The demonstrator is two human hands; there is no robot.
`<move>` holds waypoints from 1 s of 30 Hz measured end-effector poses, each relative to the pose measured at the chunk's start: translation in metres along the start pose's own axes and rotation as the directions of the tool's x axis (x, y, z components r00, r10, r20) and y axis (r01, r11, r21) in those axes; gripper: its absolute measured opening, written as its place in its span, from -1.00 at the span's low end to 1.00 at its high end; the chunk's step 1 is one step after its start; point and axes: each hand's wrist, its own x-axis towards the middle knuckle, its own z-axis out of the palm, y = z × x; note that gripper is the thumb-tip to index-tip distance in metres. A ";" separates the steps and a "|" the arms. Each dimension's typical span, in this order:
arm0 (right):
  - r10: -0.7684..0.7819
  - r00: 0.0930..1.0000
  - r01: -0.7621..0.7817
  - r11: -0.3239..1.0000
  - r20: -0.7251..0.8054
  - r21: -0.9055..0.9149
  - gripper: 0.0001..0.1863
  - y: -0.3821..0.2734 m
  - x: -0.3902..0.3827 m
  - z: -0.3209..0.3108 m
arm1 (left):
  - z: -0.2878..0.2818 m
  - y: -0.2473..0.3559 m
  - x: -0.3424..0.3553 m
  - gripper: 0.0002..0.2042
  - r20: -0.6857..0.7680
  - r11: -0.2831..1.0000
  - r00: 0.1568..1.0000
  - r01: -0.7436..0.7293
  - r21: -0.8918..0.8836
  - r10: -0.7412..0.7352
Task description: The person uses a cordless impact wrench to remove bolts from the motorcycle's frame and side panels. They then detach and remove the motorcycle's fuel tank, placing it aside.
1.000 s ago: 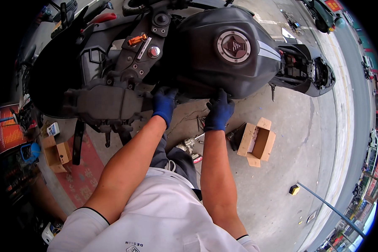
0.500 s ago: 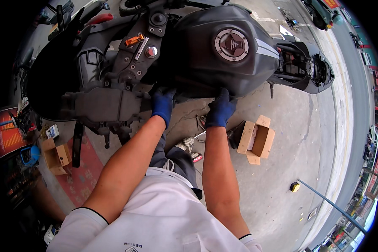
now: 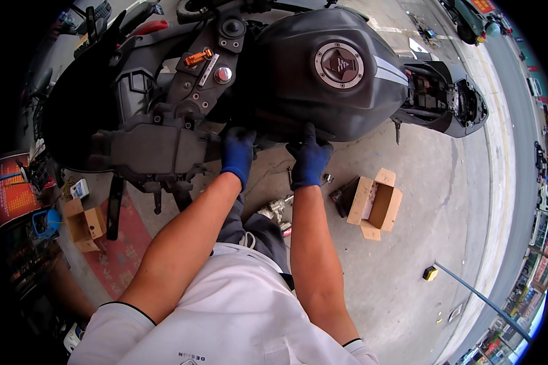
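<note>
Both my hands are in dark blue gloves at the near side of a black motorcycle, along the lower edge of its fuel tank [image 3: 365, 97]. My left hand [image 3: 238, 154] is closed on a black panel [image 3: 272, 125] beside a dark plastic piece [image 3: 146, 152] at the left. My right hand [image 3: 309, 159] touches the same panel with its index finger stretched upward and the other fingers partly bent. Above and left are the steering clamp [image 3: 189, 94] and orange key fob [image 3: 198, 57]. The fingertips of my left hand are partly hidden.
On the concrete floor [image 3: 420, 201] lie an open cardboard box [image 3: 381, 213], a metal power tool [image 3: 276, 208] and a yellow-black object [image 3: 430, 273]. Another box [image 3: 85, 231] sits at the left on red matting [image 3: 115, 267]. A road with vehicles runs along the right.
My right hand has shifted slightly left and up, its index finger now straighter along the panel. My left hand stays at almost the same spot.
</note>
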 end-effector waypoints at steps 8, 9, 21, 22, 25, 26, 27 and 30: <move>0.031 0.999 -0.032 0.999 0.033 0.032 -0.42 0.003 0.006 -0.003 | -0.002 -0.007 -0.001 -0.80 0.127 0.994 0.990 -0.077 0.078 0.066; 0.034 0.999 -0.034 0.999 0.028 0.031 -0.41 0.003 0.006 -0.004 | 0.000 -0.005 -0.003 -0.79 0.129 0.993 0.989 -0.081 0.086 0.070; 0.000 1.000 -0.001 0.999 0.021 0.035 -0.37 0.008 0.013 -0.008 | 0.008 -0.008 0.010 -0.79 0.133 0.942 0.964 -0.256 0.216 0.232; -0.023 1.000 0.023 0.999 0.005 0.041 -0.42 0.009 0.013 -0.006 | 0.008 -0.010 0.011 -0.81 0.110 0.939 0.959 -0.277 0.204 0.259; -0.031 0.999 0.032 0.998 -0.016 0.047 -0.47 0.009 0.011 -0.003 | 0.009 -0.017 0.012 -0.85 0.061 0.925 0.943 -0.333 0.182 0.328; -0.023 1.000 0.024 0.999 -0.018 0.046 -0.47 0.008 0.010 -0.003 | 0.008 -0.018 0.014 -0.86 0.058 0.920 0.938 -0.347 0.185 0.342; -0.017 1.000 0.017 0.999 -0.011 0.044 -0.48 0.008 0.010 -0.003 | 0.006 -0.019 0.015 -0.86 0.055 0.914 0.933 -0.360 0.188 0.356; -0.015 1.000 0.015 0.999 -0.004 0.038 -0.49 0.011 0.013 -0.004 | -0.001 -0.021 0.022 -0.83 0.151 0.834 0.906 -0.422 0.355 0.395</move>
